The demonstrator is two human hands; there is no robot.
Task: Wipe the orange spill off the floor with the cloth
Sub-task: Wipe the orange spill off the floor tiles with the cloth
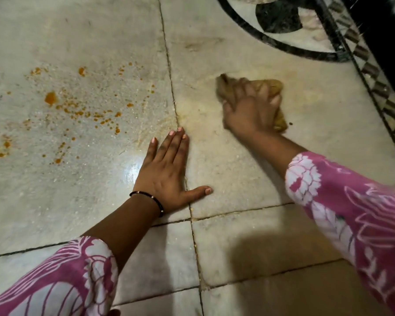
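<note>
A: Any writing, labels or numbers to read here?
B: None. Nothing legible on the floor (78,190), the cloth (273,84) or the sleeves (351,201).

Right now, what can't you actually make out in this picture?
Head view only:
- Cloth: mostly covered by the right hand, both motion-blurred.
- Orange spill: runs off the left edge, full extent unknown.
- Floor under the cloth: hidden.
- Dark inlay: cut off at top.

Dim, warm indoor light throws a white glare patch on the floor (132,172) beside the left hand (167,169), soft shadows lie below, and the right hand (249,110) is motion-blurred.
</note>
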